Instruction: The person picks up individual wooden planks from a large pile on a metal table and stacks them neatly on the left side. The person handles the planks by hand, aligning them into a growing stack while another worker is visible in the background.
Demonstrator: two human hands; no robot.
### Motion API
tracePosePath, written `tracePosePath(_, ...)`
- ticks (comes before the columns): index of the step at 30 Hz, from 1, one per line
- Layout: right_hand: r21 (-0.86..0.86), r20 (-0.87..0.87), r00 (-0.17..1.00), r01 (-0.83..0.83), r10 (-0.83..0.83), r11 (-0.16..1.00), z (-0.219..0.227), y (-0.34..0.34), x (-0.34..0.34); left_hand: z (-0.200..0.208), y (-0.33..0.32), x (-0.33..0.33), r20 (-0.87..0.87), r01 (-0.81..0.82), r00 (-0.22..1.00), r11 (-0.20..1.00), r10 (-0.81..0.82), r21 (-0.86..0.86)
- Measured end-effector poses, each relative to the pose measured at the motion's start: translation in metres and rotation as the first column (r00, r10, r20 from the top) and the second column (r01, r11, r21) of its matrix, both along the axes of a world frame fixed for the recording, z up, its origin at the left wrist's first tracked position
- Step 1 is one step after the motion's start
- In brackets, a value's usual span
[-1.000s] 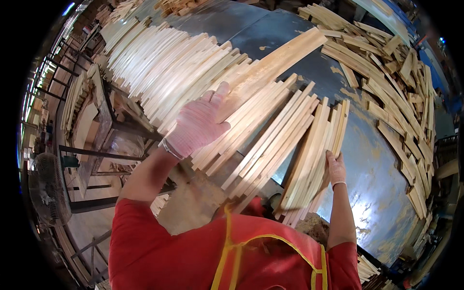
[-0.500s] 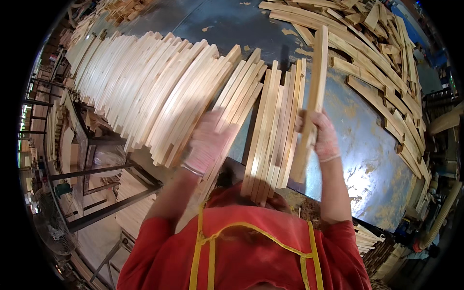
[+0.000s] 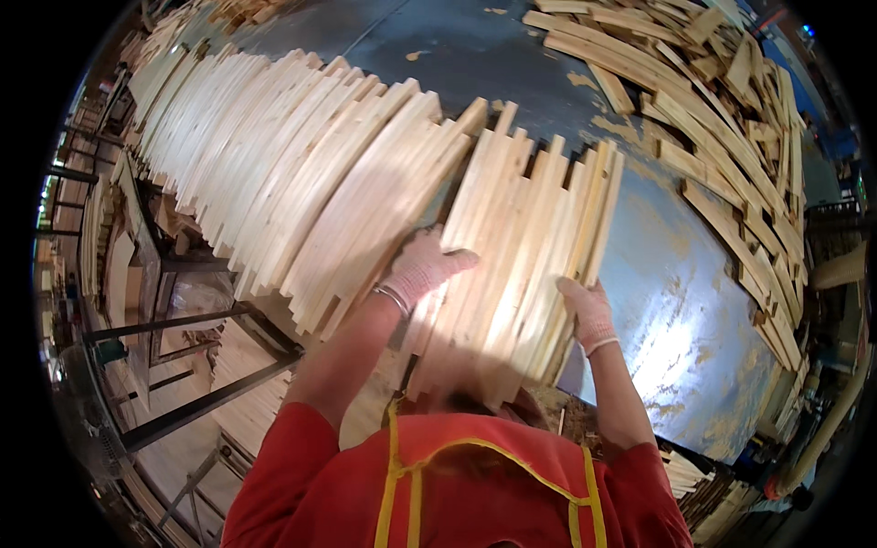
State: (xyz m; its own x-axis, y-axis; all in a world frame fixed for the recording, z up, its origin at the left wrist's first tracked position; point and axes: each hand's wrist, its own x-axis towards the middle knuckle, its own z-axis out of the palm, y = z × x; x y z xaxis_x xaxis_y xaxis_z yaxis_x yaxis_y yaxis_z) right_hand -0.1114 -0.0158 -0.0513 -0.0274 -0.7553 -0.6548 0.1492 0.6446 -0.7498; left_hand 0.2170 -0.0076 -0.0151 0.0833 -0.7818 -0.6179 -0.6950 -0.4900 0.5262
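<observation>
A group of pale wooden strips (image 3: 521,247) lies side by side on the metal table, their far ends uneven. My left hand (image 3: 426,268), in a light glove, grips the group's left edge, its thumb laid across the top. At the right edge, my gloved right hand (image 3: 586,310) holds the outermost strips, thumb on top and fingers mostly hidden along the side. The strips sit close together between both hands. Left of them runs a long row of similar strips (image 3: 274,155), with a narrow gap beside my left hand.
Loose wooden offcuts (image 3: 722,155) are heaped along the table's right side. The dark metal table (image 3: 667,256) has sawdust patches and a bright reflection. A metal frame (image 3: 201,397) stands at the lower left. A pale hose (image 3: 827,416) hangs at the far right.
The strip my right hand held upright now lies against the group's right side. Both hands have closed in, and the two separate bunches of strips have come together.
</observation>
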Motion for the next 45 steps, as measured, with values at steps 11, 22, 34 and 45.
tracePosePath(11,-0.197,0.030,0.993,0.116,-0.112,0.974,0.071,0.005,0.039,0.108,-0.001,0.042,-0.110,-0.082,0.992,0.967,0.057,-0.242)
tracePosePath(22,-0.942,-0.030,0.995,-0.060,0.097,0.330,0.287,-0.137,0.239,0.287,-0.101,0.240,-0.080,-0.093,0.989,0.097,0.125,-0.991)
tracePosePath(34,-0.626,-0.743,0.594,-0.780,0.310,-0.007,0.100,-0.071,0.371,0.063,0.031,0.406,0.595,0.454,0.779,0.831,-0.196,-0.321)
tracePosePath(45,-0.629,-0.209,0.950,-0.313,0.232,0.711,0.186,-0.087,0.256,0.068,0.006,0.423,0.396,0.274,0.890,0.959,-0.228,-0.065)
